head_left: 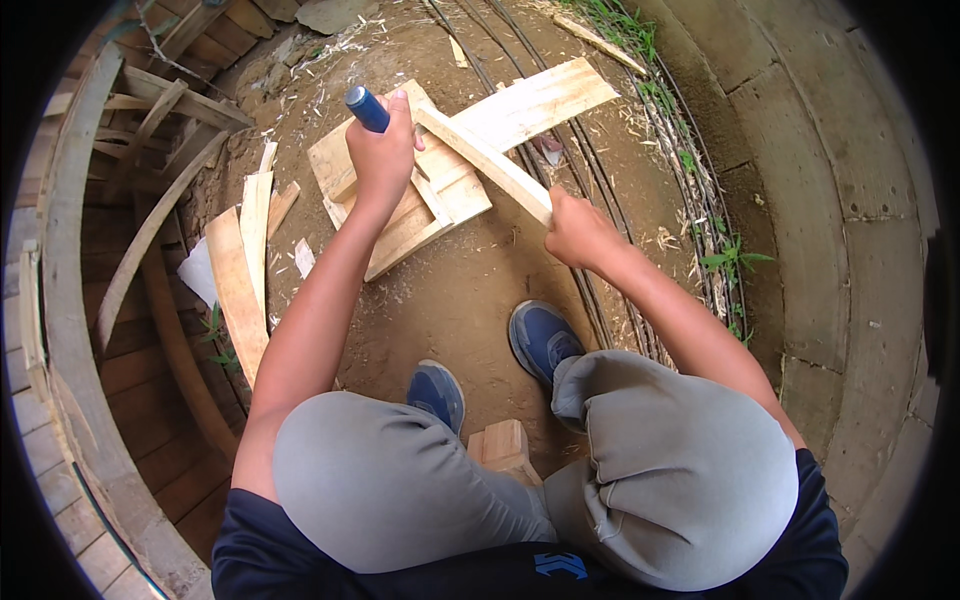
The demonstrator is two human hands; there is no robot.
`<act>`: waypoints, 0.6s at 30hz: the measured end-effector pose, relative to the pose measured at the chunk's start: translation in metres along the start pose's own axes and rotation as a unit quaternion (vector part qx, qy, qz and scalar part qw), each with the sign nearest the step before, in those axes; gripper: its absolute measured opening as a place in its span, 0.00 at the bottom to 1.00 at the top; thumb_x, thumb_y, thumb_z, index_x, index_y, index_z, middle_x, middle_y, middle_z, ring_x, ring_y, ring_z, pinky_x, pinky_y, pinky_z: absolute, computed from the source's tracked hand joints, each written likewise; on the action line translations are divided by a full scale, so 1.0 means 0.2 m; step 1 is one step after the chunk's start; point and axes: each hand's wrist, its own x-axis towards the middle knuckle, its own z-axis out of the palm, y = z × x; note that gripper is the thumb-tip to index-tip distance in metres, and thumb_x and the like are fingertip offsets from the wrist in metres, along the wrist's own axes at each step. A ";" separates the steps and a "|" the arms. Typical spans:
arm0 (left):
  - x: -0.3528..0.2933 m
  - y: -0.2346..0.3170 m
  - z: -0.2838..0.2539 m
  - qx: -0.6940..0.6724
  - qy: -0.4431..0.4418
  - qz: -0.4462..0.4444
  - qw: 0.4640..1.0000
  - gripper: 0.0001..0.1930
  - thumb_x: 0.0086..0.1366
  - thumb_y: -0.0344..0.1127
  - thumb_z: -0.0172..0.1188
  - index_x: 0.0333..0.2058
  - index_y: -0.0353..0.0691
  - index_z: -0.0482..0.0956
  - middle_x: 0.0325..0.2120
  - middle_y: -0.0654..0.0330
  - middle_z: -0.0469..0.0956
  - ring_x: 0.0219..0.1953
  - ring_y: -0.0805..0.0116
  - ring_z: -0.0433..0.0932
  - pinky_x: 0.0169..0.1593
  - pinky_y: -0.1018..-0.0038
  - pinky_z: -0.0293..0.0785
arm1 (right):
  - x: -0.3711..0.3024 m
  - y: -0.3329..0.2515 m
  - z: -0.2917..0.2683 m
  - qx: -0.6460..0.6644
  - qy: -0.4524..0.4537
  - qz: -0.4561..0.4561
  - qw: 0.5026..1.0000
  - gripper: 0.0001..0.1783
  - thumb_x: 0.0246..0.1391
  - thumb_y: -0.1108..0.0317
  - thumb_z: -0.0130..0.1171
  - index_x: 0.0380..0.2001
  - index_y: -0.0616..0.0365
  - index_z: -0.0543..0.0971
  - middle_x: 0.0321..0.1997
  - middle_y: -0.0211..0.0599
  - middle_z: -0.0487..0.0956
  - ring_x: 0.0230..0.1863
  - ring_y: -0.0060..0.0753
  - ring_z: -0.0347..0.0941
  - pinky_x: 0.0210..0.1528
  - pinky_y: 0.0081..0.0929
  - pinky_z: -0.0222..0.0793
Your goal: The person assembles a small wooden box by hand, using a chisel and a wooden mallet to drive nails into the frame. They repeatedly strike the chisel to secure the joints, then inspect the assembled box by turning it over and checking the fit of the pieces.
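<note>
My left hand [380,165] is closed round a blue-handled chisel [368,110], known by its metal-capped handle. The handle's capped end points up, and my fist hides most of the blade. Closed on the near end of a long, narrow wooden strip [485,165] is my right hand [580,232]. The strip slants away to the left, its far end beside my left fist. Beneath both lies a low wooden work block [455,200] made of joined pale boards. A wide, flat board [540,103] extends from behind the strip toward the upper right.
Loose wooden slats [238,280] lie left of the block. Dark cables [590,170] run along the dirt ground on the right, near a concrete wall [800,200]. A curved wooden frame [75,300] stands at far left. A small wooden block [500,447] sits between my legs.
</note>
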 end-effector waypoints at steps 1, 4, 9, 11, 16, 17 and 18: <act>0.00 0.01 0.01 -0.001 0.001 0.000 1.000 0.20 0.73 0.36 0.56 0.20 0.42 0.63 0.14 0.65 0.67 0.15 0.74 0.69 0.23 0.72 0.71 | 0.00 0.00 0.00 0.002 -0.001 0.001 1.000 0.13 0.50 0.78 0.52 0.41 0.71 0.72 0.40 0.67 0.81 0.46 0.65 0.79 0.50 0.50 0.73; -0.01 0.02 0.01 0.002 0.000 0.006 1.000 0.20 0.74 0.35 0.55 0.21 0.44 0.62 0.14 0.67 0.64 0.14 0.77 0.63 0.23 0.72 0.71 | 0.00 0.00 0.00 0.004 -0.001 0.002 1.000 0.14 0.49 0.78 0.52 0.41 0.71 0.72 0.40 0.67 0.81 0.46 0.65 0.79 0.50 0.50 0.73; -0.05 0.06 0.01 0.064 0.000 -0.021 0.998 0.18 0.73 0.35 0.56 0.21 0.42 0.65 0.14 0.65 0.69 0.16 0.75 0.72 0.23 0.73 0.73 | -0.03 -0.01 -0.09 0.000 0.007 0.001 1.000 0.15 0.51 0.74 0.55 0.44 0.65 0.74 0.44 0.62 0.82 0.48 0.62 0.79 0.53 0.50 0.73; -0.08 0.05 0.01 0.043 -0.002 -0.037 0.998 0.18 0.73 0.37 0.56 0.22 0.41 0.67 0.15 0.63 0.71 0.16 0.73 0.74 0.23 0.73 0.72 | -0.09 -0.11 -0.25 0.008 0.069 0.004 0.998 0.16 0.51 0.73 0.56 0.45 0.63 0.75 0.43 0.61 0.82 0.47 0.62 0.79 0.52 0.50 0.74; -0.08 -0.01 -0.03 0.032 -0.002 -0.019 0.999 0.20 0.71 0.42 0.58 0.21 0.37 0.71 0.14 0.64 0.71 0.16 0.72 0.73 0.23 0.71 0.69 | -0.32 -0.52 -0.78 0.075 0.333 -0.221 0.914 0.18 0.53 0.70 0.63 0.46 0.63 0.74 0.33 0.55 0.84 0.34 0.48 0.85 0.37 0.39 0.80; -0.08 -0.02 -0.04 0.032 0.000 -0.017 0.999 0.20 0.71 0.42 0.58 0.22 0.37 0.71 0.14 0.64 0.71 0.17 0.72 0.72 0.24 0.70 0.68 | -0.38 -0.62 -0.88 0.084 0.361 -0.257 0.892 0.16 0.55 0.69 0.63 0.42 0.65 0.72 0.28 0.50 0.82 0.29 0.39 0.84 0.30 0.34 0.79; -0.07 -0.02 -0.03 0.033 -0.003 -0.017 0.999 0.19 0.71 0.42 0.58 0.22 0.37 0.71 0.14 0.64 0.71 0.17 0.72 0.71 0.24 0.70 0.67 | -0.42 -0.69 -0.93 0.107 0.400 -0.302 0.859 0.15 0.56 0.69 0.63 0.42 0.65 0.72 0.27 0.49 0.82 0.28 0.36 0.83 0.28 0.32 0.78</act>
